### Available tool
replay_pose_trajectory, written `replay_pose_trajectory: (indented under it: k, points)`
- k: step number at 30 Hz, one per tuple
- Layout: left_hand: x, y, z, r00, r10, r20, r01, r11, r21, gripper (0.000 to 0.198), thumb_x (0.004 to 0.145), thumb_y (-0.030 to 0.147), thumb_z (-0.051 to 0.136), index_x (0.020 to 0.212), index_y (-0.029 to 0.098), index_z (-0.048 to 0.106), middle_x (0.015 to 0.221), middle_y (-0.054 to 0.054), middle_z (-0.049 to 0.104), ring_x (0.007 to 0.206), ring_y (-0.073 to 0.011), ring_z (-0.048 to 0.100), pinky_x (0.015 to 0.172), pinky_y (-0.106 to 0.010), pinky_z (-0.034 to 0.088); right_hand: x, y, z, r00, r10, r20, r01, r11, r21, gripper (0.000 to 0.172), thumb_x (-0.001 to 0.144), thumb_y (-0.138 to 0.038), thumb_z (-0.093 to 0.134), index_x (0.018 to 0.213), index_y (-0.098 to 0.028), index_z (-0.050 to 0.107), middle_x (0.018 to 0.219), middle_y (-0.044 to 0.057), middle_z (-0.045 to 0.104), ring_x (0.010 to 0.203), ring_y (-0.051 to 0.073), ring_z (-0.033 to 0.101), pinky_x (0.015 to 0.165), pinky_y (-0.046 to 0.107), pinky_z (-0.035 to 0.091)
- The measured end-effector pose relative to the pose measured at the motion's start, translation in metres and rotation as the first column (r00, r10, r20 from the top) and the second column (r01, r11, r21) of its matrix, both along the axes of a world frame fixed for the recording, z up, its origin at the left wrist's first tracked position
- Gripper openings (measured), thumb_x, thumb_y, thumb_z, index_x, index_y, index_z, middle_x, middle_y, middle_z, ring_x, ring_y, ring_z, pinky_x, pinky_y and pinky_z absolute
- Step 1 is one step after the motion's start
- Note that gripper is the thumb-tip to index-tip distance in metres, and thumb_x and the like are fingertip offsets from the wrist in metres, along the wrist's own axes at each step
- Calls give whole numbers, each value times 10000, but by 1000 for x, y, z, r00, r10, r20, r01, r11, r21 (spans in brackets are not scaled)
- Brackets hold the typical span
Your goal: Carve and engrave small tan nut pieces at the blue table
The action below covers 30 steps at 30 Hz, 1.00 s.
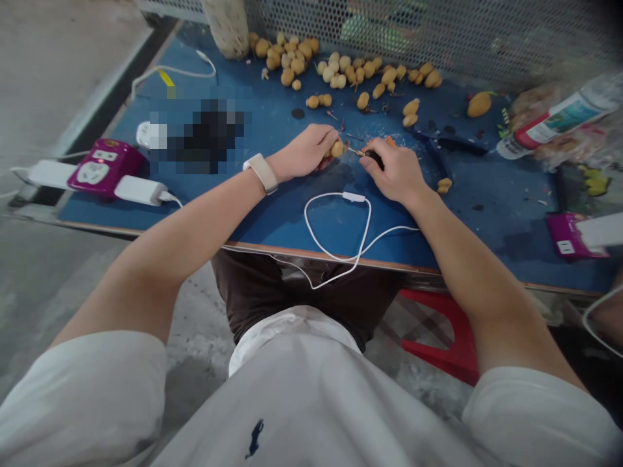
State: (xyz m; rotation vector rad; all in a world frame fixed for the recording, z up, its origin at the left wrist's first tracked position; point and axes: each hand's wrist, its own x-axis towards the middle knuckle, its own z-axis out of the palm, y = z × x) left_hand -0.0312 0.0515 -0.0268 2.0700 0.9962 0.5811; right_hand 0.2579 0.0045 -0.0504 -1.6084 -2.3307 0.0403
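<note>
Just above the blue table, in the head view, the left hand had its fingers curled and pressed together around a small tan gourd, which sat at their tips. The right hand pinched a dark-handled tool between thumb and forefinger, its thin point reaching across the gap to touch the gourd. A heap of gourds lay well beyond both sets of fingertips, a white cable looped just behind the knuckles, and a purple power strip sat far outside the left fingers, past the watch.
</note>
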Motion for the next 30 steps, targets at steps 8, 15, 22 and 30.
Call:
replay_pose_trajectory:
  k: [8,15,22,30]
  points:
    - [1,-1,0,999,17,31,-16,999,-35,397,1400,368,435,1117,206,661,887,-24,648,775,-146,650,799,-290,496,1,2,-2,1000,11,-20,-11,1000,-8,963,1265,-963,289,1677,-281,830,1305,189,952,1303,500,890,1124,622,666]
    - [2,-1,-1,996,34,80,-29,997,-66,434,1399,470,501,1037,250,595,856,-32,670,752,-159,667,735,-289,480,-2,1,1,999,-40,28,41,998,-39,945,1272,-948,297,1624,-267,849,1322,209,947,1320,516,891,1126,633,668]
    - [3,1,-3,997,36,66,-33,998,-57,421,1401,476,498,1083,232,625,896,-46,689,786,-163,700,754,-281,487,2,3,-2,1000,-20,24,21,1000,-21,931,1273,-950,310,1637,-278,842,1324,207,949,1302,514,894,1112,639,676]
    - [3,3,-6,999,34,28,-33,999,-33,377,1405,409,461,1153,208,657,902,-24,664,772,-151,695,802,-284,513,7,6,-8,1000,27,-11,-27,999,23,959,1274,-951,263,1628,-277,845,1289,192,958,1261,494,901,1103,621,676]
